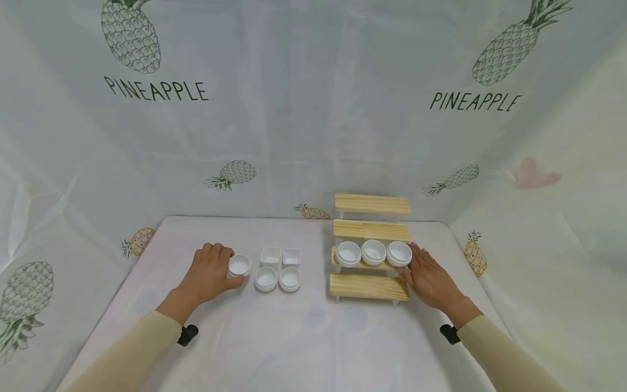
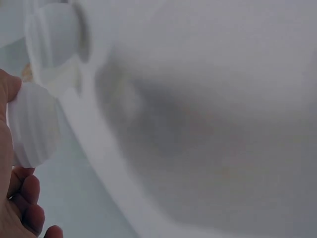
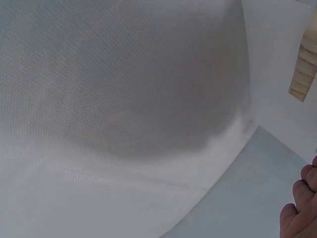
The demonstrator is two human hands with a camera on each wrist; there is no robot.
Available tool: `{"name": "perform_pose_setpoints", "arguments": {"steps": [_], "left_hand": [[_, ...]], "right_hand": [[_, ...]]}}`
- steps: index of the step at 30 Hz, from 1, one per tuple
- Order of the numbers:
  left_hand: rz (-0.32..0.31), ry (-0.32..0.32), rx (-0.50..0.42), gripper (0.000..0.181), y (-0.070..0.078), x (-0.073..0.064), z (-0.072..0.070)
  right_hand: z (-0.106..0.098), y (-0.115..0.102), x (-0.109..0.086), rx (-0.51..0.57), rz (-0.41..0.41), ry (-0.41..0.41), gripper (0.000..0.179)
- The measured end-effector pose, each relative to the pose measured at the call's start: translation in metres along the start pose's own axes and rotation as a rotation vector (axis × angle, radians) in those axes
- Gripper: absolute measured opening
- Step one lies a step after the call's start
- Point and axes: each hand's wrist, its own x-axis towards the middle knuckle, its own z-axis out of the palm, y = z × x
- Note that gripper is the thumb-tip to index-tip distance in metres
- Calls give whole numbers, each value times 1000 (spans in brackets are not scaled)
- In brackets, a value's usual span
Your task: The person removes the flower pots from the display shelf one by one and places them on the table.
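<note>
In the head view my left hand [image 1: 211, 272] holds a small round white ramekin [image 1: 239, 265] between thumb and fingers, left of the other dishes. The left wrist view shows this ramekin [image 2: 33, 125] side-on, its ridged wall against my thumb and palm. My right hand [image 1: 433, 279] lies at the right end of a stepped wooden stand [image 1: 369, 286], fingers stretched forward, thumb by the shelf edge. Right at its fingertips sits a round white ramekin [image 1: 399, 253]; two more ramekins [image 1: 374, 252] stand left of it on the same shelf, second from the front.
Between my left hand and the stand are two square white dishes [image 1: 270, 256] with two round ramekins [image 1: 266, 279] in front. The stand's two rear shelves [image 1: 371, 230] rise behind. A hanging pineapple-print cloth [image 1: 313, 120] encloses the white table [image 1: 274, 343].
</note>
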Motion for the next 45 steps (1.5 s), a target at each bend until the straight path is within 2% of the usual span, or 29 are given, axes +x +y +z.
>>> {"name": "perform_pose_setpoints", "arguments": {"steps": [6,15,20,32,38,45], "left_hand": [[-34,7,-5,64,-9,-10,26],[-62,-21,-66,64,-9,-16,39],[-57,-31,-70,64,-6,-18,42],[-70,-36,-58,66,1,-20,39],[-55,-19,-53,64,2,-21,40],[-65,-11,-52,65,3,-22,41]], "right_hand": [[1,0,1,-9,-7,5,73],[1,0,1,-11,-9,2,73],[0,1,0,-4,-2,-3,73],[0,0,0,5,5,-13,73],[-1,-1,0,10,4,-10,73],[-1,-1,0,10,0,-3,73]]}}
